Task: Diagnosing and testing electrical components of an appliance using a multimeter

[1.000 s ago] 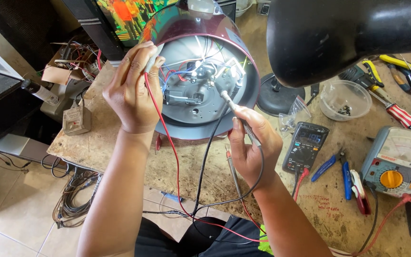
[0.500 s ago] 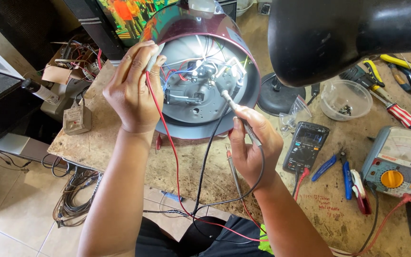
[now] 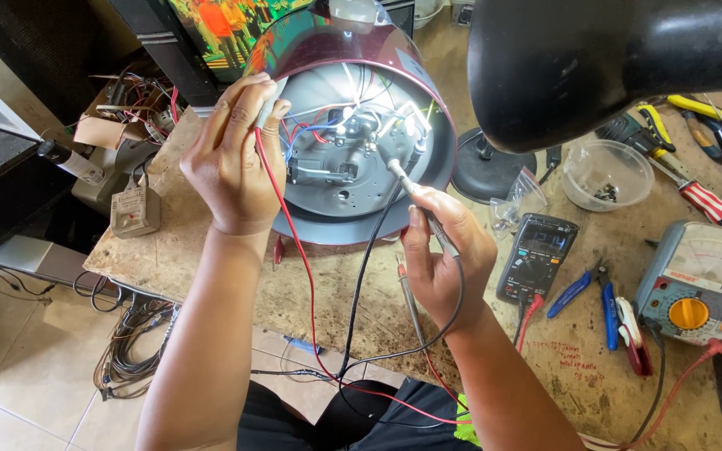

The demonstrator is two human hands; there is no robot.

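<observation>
Mid-test at frame centre: left hand (image 3: 231, 159) grips the red probe (image 3: 267, 104), right hand (image 3: 444, 255) pinches the black probe (image 3: 407, 185) — both tips inside the open appliance base (image 3: 353, 209); steady contact looks needed next.

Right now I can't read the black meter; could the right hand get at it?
Probably yes: the meter lies just beside the right hand with bare bench between, though that hand holds a probe.
</observation>
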